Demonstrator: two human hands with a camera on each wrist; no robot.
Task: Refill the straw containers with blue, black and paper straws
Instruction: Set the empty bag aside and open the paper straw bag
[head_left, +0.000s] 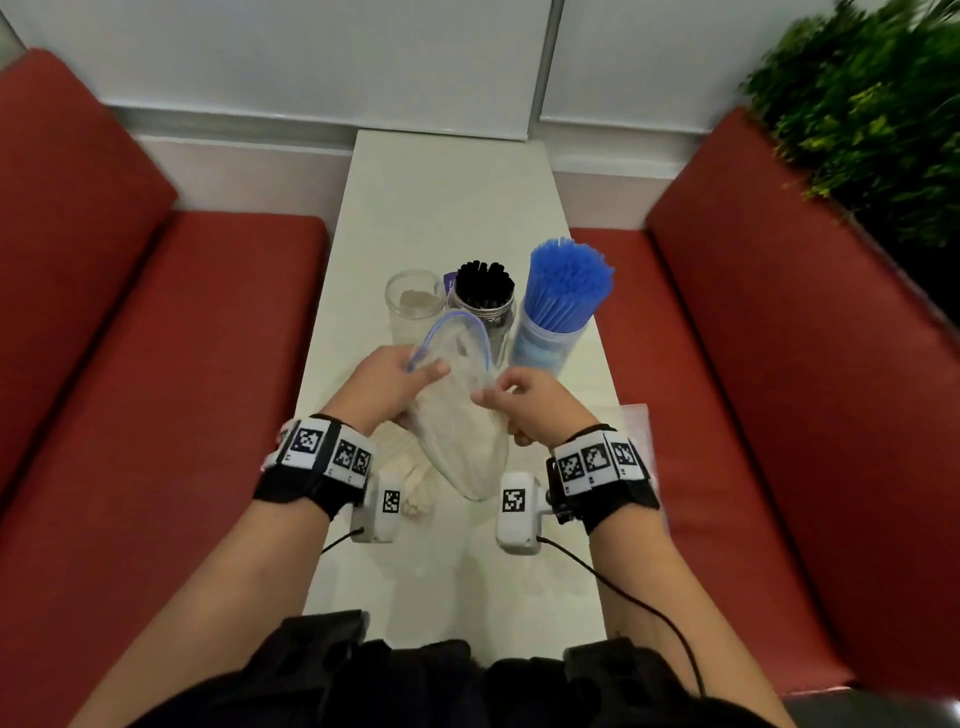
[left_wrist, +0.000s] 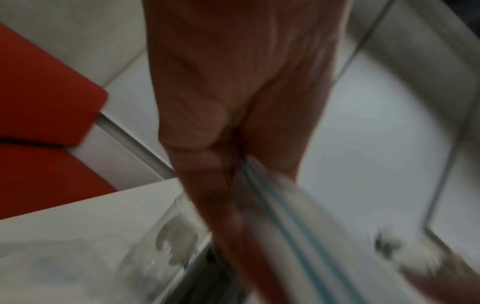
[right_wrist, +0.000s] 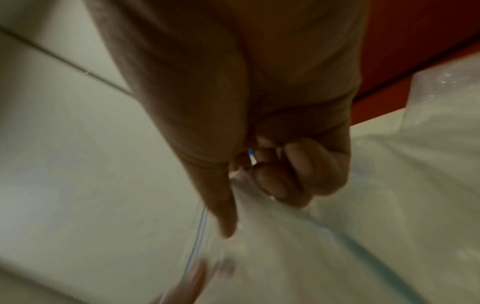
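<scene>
Both hands hold a clear zip-top plastic bag with a blue seal (head_left: 457, 415) above the white table (head_left: 447, 197): left hand (head_left: 387, 384) pinches the rim's left side, right hand (head_left: 524, 400) pinches the right. Just beyond the fingers stand an empty clear glass jar (head_left: 413, 306), a jar of black straws (head_left: 483, 296) and a clear tub of blue straws (head_left: 563, 291)
</scene>
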